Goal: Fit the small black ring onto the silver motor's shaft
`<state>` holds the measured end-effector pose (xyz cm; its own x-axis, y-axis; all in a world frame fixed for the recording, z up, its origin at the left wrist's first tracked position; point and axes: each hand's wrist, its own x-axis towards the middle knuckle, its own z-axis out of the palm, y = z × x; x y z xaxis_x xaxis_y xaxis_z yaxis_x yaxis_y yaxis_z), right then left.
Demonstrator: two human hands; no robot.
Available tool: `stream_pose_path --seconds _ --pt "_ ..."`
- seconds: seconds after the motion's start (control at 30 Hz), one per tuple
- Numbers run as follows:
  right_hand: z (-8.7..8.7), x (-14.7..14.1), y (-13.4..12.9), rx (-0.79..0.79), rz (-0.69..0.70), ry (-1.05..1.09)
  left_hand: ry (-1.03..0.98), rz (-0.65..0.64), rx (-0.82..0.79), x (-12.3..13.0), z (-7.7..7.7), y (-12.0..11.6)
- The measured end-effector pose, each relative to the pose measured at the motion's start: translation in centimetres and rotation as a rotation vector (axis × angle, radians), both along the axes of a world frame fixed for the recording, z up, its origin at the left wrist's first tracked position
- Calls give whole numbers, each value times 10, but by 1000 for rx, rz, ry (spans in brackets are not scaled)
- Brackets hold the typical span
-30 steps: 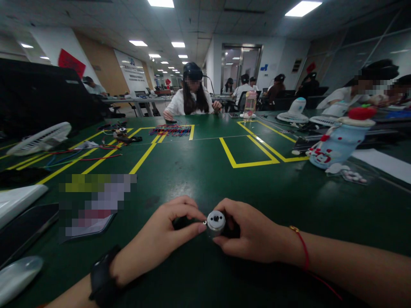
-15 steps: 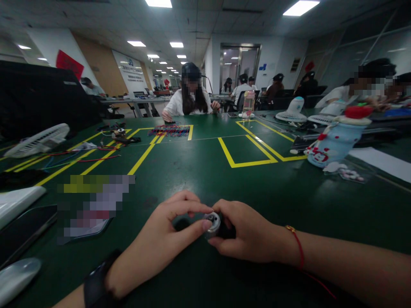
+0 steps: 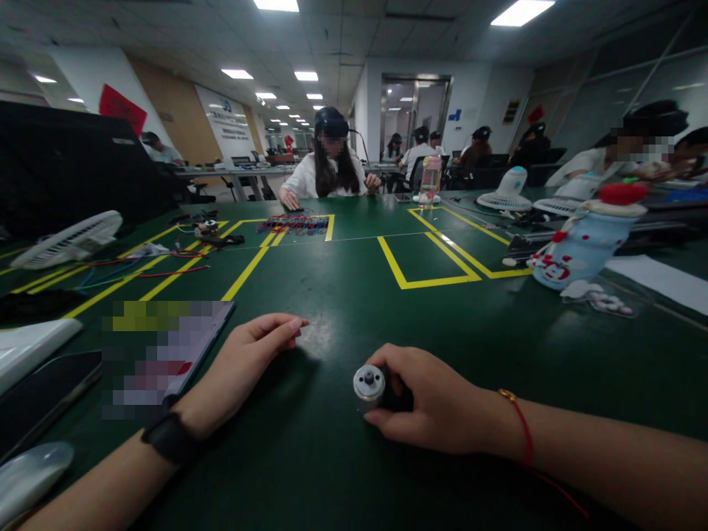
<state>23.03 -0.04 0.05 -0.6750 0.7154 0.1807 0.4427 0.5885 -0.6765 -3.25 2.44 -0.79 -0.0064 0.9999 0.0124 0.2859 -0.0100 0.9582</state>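
My right hand is wrapped round a small cylindrical metal motor. Its silver end face, with a short shaft in the middle and small holes beside it, points up towards me. Fingers and shadow hide the lower body. To the left, apart from the motor, my left hand hovers low over the green table. Thumb and fingertips are pinched together there; a tiny dark bit shows at the tips, too small to name.
A phone-like flat item, partly pixelated, lies beside my left wrist, with a white mouse nearer. Coloured wires lie ahead, before a person seated opposite. A blue bottle and small white fans stand right.
My left hand has left the motor's end face and moved left and away from me, its fingers now pinched. The motor's face is uncovered. My right hand has kept its hold in nearly the same place.
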Motion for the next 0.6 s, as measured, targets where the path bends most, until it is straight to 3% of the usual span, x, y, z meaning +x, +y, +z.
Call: stream_pose_path --seconds 0.13,0.3,0.47,0.6 --pt "1 0 0 -5 -1 -3 -28 -1 7 0 -5 1" --pt "2 -1 0 -11 -1 -6 43 -46 -10 1 1 -4" --pt "0 -2 0 -6 3 1 287 -301 121 15 9 -13" --pt "-2 -2 1 11 3 0 276 -412 225 35 15 -25"
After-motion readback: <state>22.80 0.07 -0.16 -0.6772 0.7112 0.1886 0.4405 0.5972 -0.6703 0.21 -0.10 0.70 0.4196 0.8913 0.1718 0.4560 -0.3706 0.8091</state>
